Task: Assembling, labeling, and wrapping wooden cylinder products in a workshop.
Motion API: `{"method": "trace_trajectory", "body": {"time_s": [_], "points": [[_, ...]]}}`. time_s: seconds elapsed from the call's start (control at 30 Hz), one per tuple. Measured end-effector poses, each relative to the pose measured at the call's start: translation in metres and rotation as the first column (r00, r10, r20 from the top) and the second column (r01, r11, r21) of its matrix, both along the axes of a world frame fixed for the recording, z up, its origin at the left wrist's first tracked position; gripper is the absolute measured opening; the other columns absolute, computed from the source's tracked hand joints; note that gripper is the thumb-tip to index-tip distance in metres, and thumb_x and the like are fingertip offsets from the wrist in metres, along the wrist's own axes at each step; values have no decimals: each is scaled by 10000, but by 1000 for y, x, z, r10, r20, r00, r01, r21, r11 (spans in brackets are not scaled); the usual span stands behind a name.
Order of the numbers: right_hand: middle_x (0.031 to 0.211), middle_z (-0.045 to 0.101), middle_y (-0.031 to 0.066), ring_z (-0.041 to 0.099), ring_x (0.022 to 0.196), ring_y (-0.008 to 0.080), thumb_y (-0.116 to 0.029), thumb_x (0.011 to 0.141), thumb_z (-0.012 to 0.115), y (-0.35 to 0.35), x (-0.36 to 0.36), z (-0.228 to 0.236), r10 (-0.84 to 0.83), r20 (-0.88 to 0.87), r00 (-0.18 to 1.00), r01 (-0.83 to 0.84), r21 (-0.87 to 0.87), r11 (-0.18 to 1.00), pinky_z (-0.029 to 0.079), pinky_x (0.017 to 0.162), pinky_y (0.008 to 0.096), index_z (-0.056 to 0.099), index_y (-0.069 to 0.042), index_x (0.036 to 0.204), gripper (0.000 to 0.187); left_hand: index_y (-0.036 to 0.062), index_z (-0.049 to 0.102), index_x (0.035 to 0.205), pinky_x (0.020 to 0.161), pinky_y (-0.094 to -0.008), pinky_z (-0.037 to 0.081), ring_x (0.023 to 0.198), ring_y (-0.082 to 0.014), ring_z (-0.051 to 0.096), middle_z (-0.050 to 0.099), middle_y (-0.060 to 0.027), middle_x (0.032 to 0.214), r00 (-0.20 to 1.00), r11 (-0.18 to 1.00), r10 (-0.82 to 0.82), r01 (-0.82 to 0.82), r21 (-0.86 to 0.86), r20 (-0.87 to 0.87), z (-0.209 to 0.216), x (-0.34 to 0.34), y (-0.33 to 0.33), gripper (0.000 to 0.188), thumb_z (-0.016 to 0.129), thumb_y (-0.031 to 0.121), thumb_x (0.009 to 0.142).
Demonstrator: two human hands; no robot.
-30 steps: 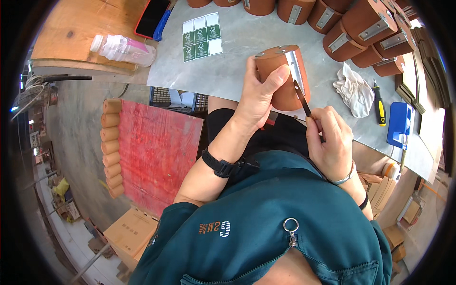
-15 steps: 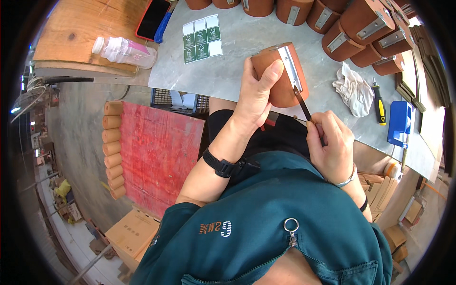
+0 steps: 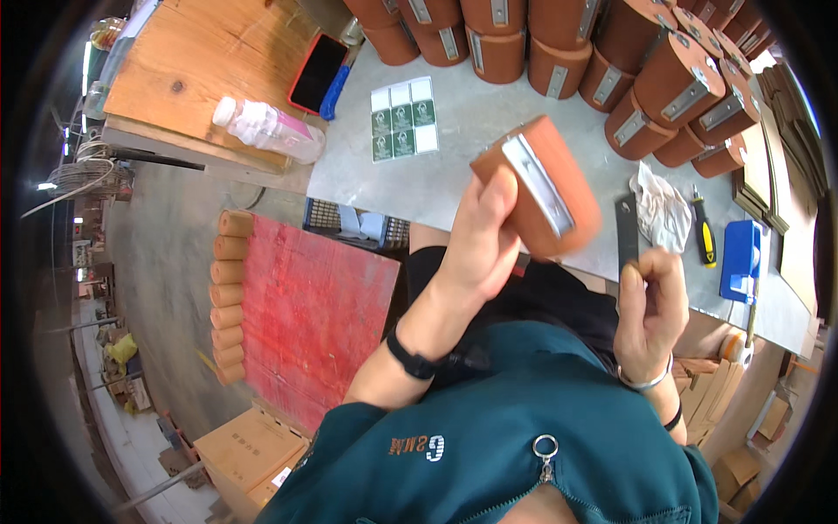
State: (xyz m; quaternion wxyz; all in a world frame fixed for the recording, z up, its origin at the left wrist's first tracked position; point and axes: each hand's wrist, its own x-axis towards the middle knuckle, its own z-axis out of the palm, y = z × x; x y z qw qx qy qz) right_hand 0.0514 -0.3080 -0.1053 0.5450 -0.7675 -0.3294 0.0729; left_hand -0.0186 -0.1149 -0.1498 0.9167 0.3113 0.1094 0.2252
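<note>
So the left hand (image 3: 480,236) is clamped round a brown case (image 3: 563,179) over the counter's (image 3: 393,188) near edge, and the right hand (image 3: 650,310) is pinching a flat dark strip (image 3: 627,231) by the white rag (image 3: 665,210).

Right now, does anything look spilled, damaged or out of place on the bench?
Nothing looks spilled or plainly damaged. Only the white cloth stands out a little, crumpled in a loose heap beside the yellow-and-black screwdriver. The brown cylindrical piece in the left hand is partly blurred, so fine marks can't be judged.
</note>
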Motion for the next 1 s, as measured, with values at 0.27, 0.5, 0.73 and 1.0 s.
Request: {"method": "trace_trajectory", "body": {"time_s": [0.27, 0.5, 0.73, 1.0], "points": [[892, 466, 43, 414, 746, 104, 82, 959, 555, 13, 6, -1, -55, 17, 998, 51, 194, 980, 362, 688, 240, 524, 18, 993, 79, 93, 219, 1504, 943, -302, 537, 1220, -197, 553, 482, -126, 1324, 996, 981, 75, -64, 182, -53, 27, -20, 4, 943, 850, 104, 803], [741, 451, 33, 419, 614, 115, 72, 895, 623, 26, 17, -17, -79, 247, 966, 65, 65, 996, 357, 576, 256, 603, 27, 980, 98, 41, 322, 1354, 1032, -379, 501, 1212, -219, 560, 500, -132, 1267, 927, 807, 326, -169, 566, -188, -41, -12, 3, 726, 829, 67, 835], [700, 475, 63, 471, 556, 157, 87, 827, 652, 41, 19, -29, 7, 270, 963, 8, -56, 998, 390, 511, 293, 652, 7, 1013, 203, 54, 324, 1368, 948, -371, 522, 1142, -224, 593, 561, -147, 1236, 870, 547, 403, 21, 837, -285, -37, -14, 6, 846, 903, 133, 756], [735, 532, 86, 541, 571, 188, 82, 818, 665, 51, 23, -29, 69, 281, 957, -44, -96, 994, 449, 539, 309, 650, 13, 1010, 205, 64, 340, 1371, 922, -355, 517, 1118, -220, 602, 574, -142, 1222, 871, 505, 423, 2, 863, -249, -40, -13, 5, 824, 891, 118, 762]]}}
